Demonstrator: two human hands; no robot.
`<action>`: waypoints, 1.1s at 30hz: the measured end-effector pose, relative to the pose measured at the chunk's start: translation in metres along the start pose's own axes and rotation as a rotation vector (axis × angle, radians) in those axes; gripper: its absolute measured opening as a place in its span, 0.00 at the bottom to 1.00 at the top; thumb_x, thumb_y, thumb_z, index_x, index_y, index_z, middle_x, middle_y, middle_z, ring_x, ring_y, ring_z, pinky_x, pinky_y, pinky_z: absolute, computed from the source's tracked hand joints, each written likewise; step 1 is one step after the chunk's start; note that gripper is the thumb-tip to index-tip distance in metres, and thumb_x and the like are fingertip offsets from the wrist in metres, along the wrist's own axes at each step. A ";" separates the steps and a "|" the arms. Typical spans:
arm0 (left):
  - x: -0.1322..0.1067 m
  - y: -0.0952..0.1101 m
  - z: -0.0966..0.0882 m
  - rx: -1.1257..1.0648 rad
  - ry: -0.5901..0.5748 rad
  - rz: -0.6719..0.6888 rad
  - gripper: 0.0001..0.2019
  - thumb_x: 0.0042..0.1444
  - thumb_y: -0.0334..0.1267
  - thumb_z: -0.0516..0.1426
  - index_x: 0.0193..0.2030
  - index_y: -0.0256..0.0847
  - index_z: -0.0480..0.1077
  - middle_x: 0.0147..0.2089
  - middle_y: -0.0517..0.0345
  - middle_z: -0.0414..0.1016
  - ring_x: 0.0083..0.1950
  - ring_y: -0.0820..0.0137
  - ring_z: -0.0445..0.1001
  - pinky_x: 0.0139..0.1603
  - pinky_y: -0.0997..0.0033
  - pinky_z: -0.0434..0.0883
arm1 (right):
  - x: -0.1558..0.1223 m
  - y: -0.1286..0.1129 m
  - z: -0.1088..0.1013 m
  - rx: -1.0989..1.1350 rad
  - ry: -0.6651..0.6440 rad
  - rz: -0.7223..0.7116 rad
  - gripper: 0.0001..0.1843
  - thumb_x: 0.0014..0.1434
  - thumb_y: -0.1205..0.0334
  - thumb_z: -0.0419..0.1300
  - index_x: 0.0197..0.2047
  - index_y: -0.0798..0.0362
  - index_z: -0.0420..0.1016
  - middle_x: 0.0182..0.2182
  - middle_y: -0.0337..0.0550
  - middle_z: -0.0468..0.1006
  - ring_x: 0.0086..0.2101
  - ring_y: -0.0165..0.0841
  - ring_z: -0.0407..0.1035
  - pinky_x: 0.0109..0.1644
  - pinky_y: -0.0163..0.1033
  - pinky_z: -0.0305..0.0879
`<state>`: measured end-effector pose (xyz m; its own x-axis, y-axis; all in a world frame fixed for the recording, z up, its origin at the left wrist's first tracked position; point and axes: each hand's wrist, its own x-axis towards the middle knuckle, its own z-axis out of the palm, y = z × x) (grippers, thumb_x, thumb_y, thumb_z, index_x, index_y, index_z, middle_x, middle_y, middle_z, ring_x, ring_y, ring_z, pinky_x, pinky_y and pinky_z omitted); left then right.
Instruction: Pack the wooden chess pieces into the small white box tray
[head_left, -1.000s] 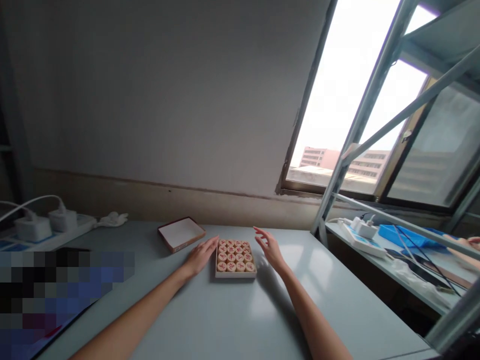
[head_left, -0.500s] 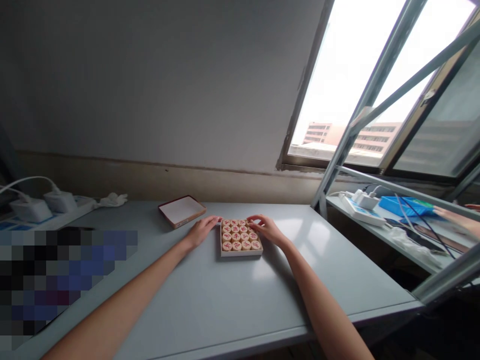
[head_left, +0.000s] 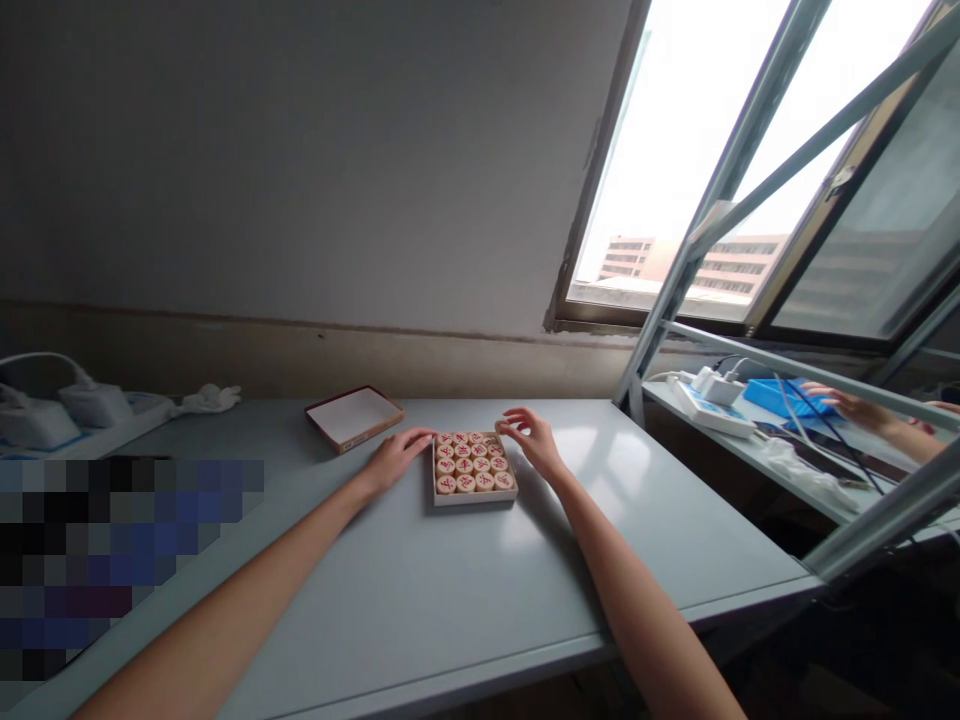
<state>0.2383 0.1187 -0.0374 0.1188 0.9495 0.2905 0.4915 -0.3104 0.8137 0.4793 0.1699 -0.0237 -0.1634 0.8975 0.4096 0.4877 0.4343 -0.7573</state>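
Note:
A shallow white box (head_left: pixel 474 499) lies on the grey desk, packed with rows of round wooden Chinese chess pieces (head_left: pixel 464 466) bearing red characters. My right hand (head_left: pixel 536 440) is raised just beyond the box's back right corner, thumb and fingertips pinching one Chinese chess piece (head_left: pixel 500 427). Below that hand, the back right spot in the box looks darker than the others. My left hand (head_left: pixel 394 460) rests at the box's left side, its fingers stretched out and the tips touching the back left corner. Behind it sits the box lid (head_left: pixel 355 418), inside facing up.
Power strips with white chargers stand at the far left (head_left: pixel 94 403) and on the neighbouring desk (head_left: pixel 712 405). Metal frame bars (head_left: pixel 675 285) rise at the desk's right edge. Beyond them, another person's hand (head_left: pixel 847 405) reaches over a blue tray (head_left: pixel 780 397).
My right hand has lifted up and away from the box's back right corner with a chess piece. My left hand stays at the box. The other person's hand has come further into view.

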 end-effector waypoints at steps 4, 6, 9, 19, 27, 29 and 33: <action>-0.002 0.005 0.000 0.011 -0.003 -0.014 0.21 0.51 0.47 0.47 0.44 0.36 0.69 0.47 0.51 0.73 0.50 0.63 0.68 0.54 0.65 0.62 | -0.001 0.008 -0.009 -0.261 -0.125 0.103 0.09 0.54 0.56 0.55 0.35 0.51 0.70 0.32 0.41 0.75 0.35 0.34 0.68 0.39 0.40 0.59; -0.003 0.007 0.000 0.012 -0.010 -0.021 0.21 0.50 0.46 0.47 0.44 0.36 0.69 0.48 0.50 0.72 0.51 0.63 0.68 0.55 0.65 0.61 | -0.003 0.010 -0.010 -0.486 -0.086 0.033 0.10 0.56 0.58 0.54 0.37 0.51 0.72 0.37 0.45 0.74 0.40 0.38 0.66 0.42 0.43 0.57; -0.003 0.009 -0.001 0.010 -0.024 -0.010 0.20 0.50 0.46 0.47 0.44 0.37 0.69 0.48 0.51 0.72 0.51 0.63 0.68 0.55 0.64 0.61 | -0.006 0.006 -0.010 -0.677 0.040 -0.119 0.13 0.56 0.60 0.55 0.45 0.50 0.70 0.45 0.50 0.68 0.46 0.42 0.59 0.45 0.45 0.54; -0.003 0.008 -0.001 0.012 -0.026 0.002 0.19 0.50 0.44 0.48 0.44 0.37 0.69 0.47 0.51 0.73 0.50 0.64 0.69 0.55 0.64 0.62 | -0.008 -0.011 -0.015 -0.366 -0.307 -0.188 0.08 0.52 0.55 0.59 0.33 0.47 0.77 0.42 0.44 0.68 0.44 0.35 0.59 0.51 0.42 0.55; -0.003 0.004 0.000 0.037 -0.015 0.007 0.19 0.51 0.45 0.47 0.44 0.37 0.69 0.48 0.51 0.72 0.51 0.63 0.68 0.55 0.64 0.62 | -0.007 -0.012 -0.018 -0.132 -0.311 -0.116 0.10 0.45 0.57 0.64 0.31 0.52 0.74 0.37 0.42 0.70 0.40 0.34 0.63 0.46 0.40 0.58; -0.003 0.004 0.000 0.035 -0.018 0.012 0.19 0.51 0.45 0.48 0.44 0.37 0.68 0.48 0.51 0.72 0.51 0.63 0.68 0.55 0.65 0.62 | -0.005 -0.011 -0.019 -0.022 -0.306 -0.086 0.12 0.44 0.56 0.63 0.31 0.53 0.72 0.33 0.41 0.71 0.36 0.33 0.65 0.42 0.38 0.60; -0.004 0.006 -0.001 0.016 -0.041 0.009 0.19 0.51 0.44 0.48 0.45 0.36 0.68 0.48 0.50 0.72 0.51 0.64 0.68 0.54 0.66 0.63 | -0.004 -0.004 -0.025 0.095 -0.338 0.098 0.13 0.47 0.55 0.60 0.33 0.55 0.67 0.28 0.40 0.73 0.29 0.31 0.66 0.31 0.34 0.59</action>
<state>0.2396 0.1133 -0.0335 0.1582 0.9478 0.2769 0.5043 -0.3186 0.8026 0.4996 0.1628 -0.0097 -0.4018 0.9028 0.1530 0.4358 0.3355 -0.8352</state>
